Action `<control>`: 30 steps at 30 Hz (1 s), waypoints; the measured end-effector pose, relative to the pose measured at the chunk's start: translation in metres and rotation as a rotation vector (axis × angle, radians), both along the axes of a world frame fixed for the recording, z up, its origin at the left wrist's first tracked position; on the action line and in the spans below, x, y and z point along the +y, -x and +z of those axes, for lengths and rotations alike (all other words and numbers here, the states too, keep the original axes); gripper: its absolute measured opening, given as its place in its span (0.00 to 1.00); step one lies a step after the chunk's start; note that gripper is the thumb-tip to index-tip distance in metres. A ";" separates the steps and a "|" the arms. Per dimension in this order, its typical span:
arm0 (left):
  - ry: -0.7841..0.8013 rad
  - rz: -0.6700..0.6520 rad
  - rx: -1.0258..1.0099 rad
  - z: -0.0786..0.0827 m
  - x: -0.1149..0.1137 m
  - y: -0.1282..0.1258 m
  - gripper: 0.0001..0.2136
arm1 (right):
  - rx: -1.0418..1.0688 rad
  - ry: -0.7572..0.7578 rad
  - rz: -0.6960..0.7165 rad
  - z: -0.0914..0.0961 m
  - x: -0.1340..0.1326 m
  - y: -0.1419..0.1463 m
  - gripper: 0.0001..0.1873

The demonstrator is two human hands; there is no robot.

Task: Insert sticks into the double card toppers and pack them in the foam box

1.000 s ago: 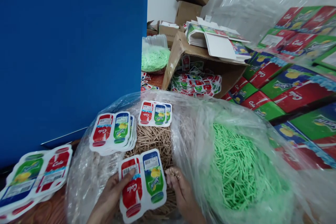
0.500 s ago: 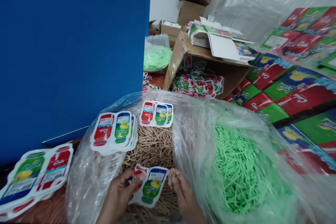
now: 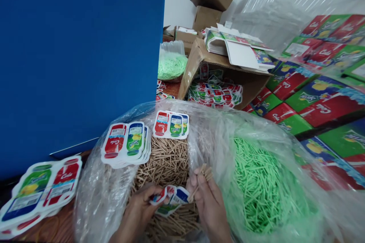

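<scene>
Between the fingers of my left hand (image 3: 139, 207) is a die-cut card (image 3: 169, 209) printed with cola and Sprite jars, bent and tilted. My right hand (image 3: 211, 205) pinches a small bunch of thin brown sticks (image 3: 207, 172), with one stick end close to the card's right edge; whether they touch I cannot tell. Both hands are over a clear plastic bag (image 3: 97, 182) full of loose brown sticks (image 3: 168, 155). A stack of similar cards (image 3: 125, 142) rests on the bag's left side, and a smaller stack (image 3: 171, 124) lies at the far edge of the sticks.
Green sticks (image 3: 256, 186) fill another clear bag at right. More cards (image 3: 40, 191) lie on the table at left, beside a blue panel (image 3: 80, 57). Behind stands a tipped carton (image 3: 191, 68) of cards. Printed boxes (image 3: 322, 102) are stacked at far right.
My right hand has risen and turned, bringing the bunch of sticks up into view. The card in my left hand has tipped from facing me to a bent, slanted pose.
</scene>
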State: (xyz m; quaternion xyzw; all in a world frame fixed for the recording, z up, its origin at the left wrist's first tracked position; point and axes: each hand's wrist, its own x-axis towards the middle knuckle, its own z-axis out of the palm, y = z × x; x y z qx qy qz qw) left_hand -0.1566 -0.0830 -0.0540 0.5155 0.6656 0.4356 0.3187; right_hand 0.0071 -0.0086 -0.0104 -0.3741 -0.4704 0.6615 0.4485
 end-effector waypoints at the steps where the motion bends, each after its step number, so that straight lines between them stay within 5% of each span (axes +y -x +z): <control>1: -0.003 0.002 0.006 0.000 0.001 -0.001 0.04 | 0.051 0.028 0.000 0.001 0.001 0.005 0.14; 14: 0.021 -0.010 -0.191 0.011 0.006 -0.008 0.06 | -0.144 -0.273 0.134 -0.005 -0.019 0.030 0.18; 20: 0.122 0.153 -0.446 0.011 0.004 -0.012 0.07 | -0.214 -0.198 0.026 -0.020 -0.026 0.027 0.18; 25: 0.262 0.170 -0.613 0.009 0.001 -0.015 0.10 | -0.063 -0.172 -0.108 -0.022 -0.029 0.030 0.17; 30: 0.258 0.160 -0.652 0.009 0.001 -0.014 0.13 | -0.105 -0.230 -0.051 -0.018 -0.027 0.034 0.18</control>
